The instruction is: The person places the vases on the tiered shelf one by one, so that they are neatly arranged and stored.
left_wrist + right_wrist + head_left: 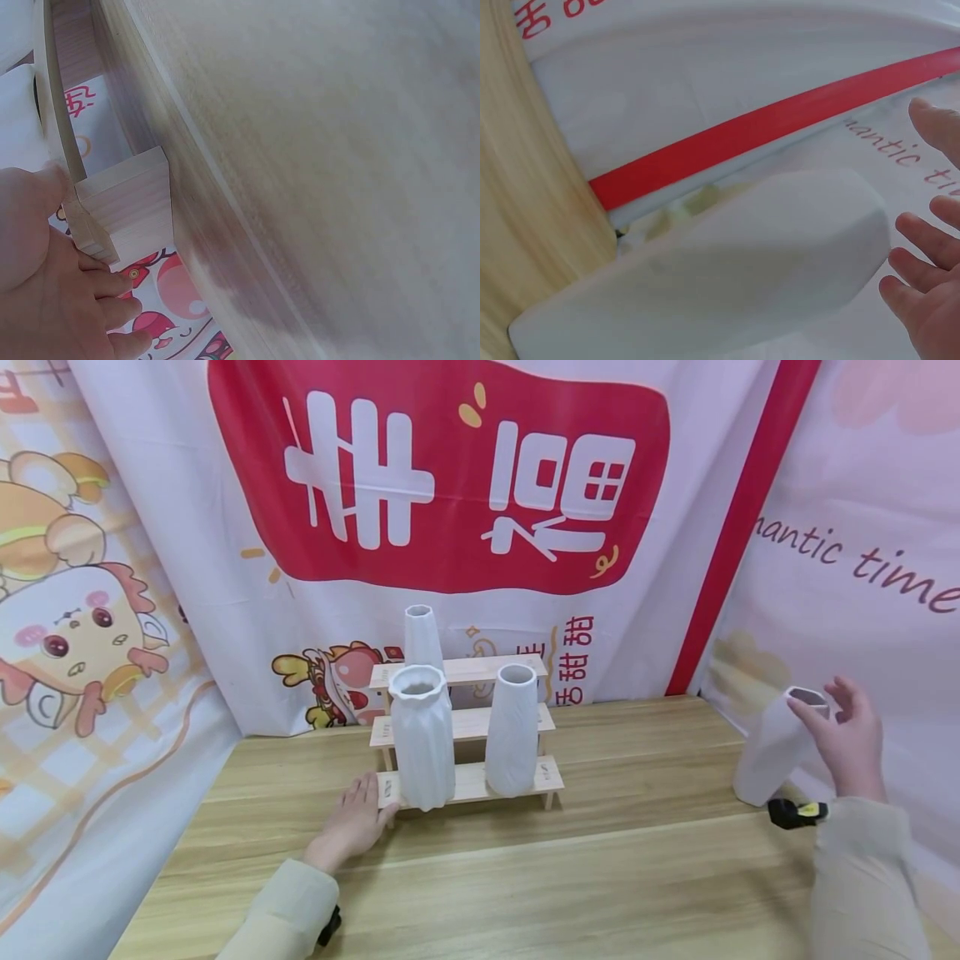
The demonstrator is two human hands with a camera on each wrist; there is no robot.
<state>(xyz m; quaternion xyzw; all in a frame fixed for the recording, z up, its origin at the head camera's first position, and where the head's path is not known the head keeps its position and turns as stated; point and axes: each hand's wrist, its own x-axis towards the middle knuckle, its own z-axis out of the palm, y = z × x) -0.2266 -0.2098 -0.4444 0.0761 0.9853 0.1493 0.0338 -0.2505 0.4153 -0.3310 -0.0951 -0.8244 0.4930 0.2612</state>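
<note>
My left hand [351, 827] grips the left end of the bottom tier of a three-tier wooden stand [468, 779]. In the left wrist view its thumb [45, 187] lies against the front edge and the fingers lie past the end board. On the bottom tier stand a ribbed white vase [425, 747] with a wavy rim and a tapered white vase [512, 735]. A slim white vase [422, 639] rises at the upper left tier. My right hand [851, 739], fingers spread, hovers by the mouth of a faceted white vase [772, 752]; the right wrist view shows fingertips beside its rim.
The wood-grain table [600, 868] runs under everything. Printed cloth [450, 560] hangs behind the stand, with more cloth at the left [82, 760] and right [885, 635]. The faceted vase stands close to the right cloth.
</note>
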